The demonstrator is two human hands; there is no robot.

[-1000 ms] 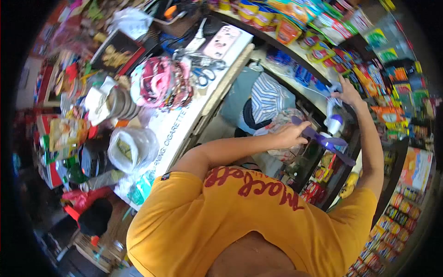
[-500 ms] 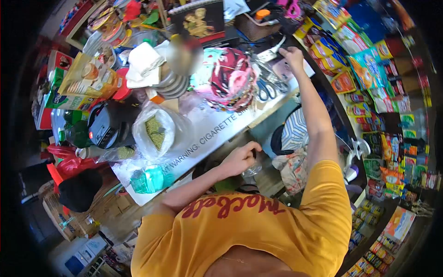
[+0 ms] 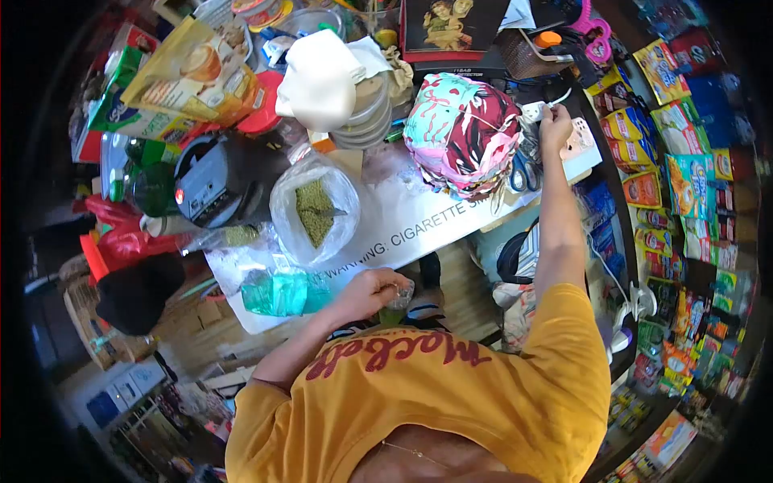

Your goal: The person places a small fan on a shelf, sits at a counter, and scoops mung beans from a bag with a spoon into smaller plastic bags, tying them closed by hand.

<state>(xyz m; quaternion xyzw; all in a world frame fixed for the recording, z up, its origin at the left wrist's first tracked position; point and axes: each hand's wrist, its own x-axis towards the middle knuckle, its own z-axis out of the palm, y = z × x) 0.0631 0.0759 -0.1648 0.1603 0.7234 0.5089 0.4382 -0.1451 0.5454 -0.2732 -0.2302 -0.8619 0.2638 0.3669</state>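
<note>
My left hand [image 3: 370, 295] is over the table's near edge, close to my shirt. Its fingers are curled around crumpled clear plastic [image 3: 402, 295], apparently a bag; something green shows just below. At the table's far right, my right hand [image 3: 556, 127] has its fingers pinched together beside a white power strip [image 3: 532, 112] with a white cord. What the fingertips hold, if anything, is hidden. Blue-handled scissors [image 3: 524, 173] lie below that hand, beside a round bundle of patterned cloth [image 3: 463, 137]. An open clear bag of green beans or pellets [image 3: 315, 211] stands mid-table.
A dark grey device [image 3: 211, 183] and green bottle [image 3: 153, 189] stand left. Stacked round containers [image 3: 366, 121] are behind the bag. A teal plastic packet [image 3: 278, 291] lies at the front-left table edge. Hanging snack packets [image 3: 692, 189] line the right side.
The view has shifted, so the table items appear further right and nearer. My left hand has drawn in towards my body with the clear plastic. My right hand stays by the power strip.
</note>
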